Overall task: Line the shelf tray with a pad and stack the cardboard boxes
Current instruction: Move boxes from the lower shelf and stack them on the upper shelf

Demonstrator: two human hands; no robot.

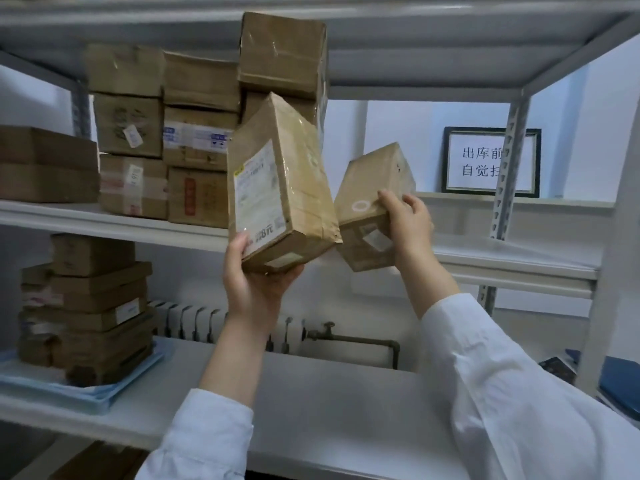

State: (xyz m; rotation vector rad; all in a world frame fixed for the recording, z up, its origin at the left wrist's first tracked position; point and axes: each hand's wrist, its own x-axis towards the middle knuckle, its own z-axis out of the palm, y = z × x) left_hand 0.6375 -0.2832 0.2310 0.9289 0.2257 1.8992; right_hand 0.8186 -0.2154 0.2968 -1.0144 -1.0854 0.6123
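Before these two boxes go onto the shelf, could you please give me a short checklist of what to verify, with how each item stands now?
1. Left hand has a firm hold on the tall box: ok, palm under its lower end, thumb on the face.
2. Right hand holds the small box: ok, fingers over its top edge.
3. Free space on the middle shelf to the right of the stack: ok, bare surface shows there.
4. Top box of the stack sits securely: cannot tell, the held box hides its base.
5. Headroom above the stack for another box: not ok, the top box nearly reaches the upper shelf.
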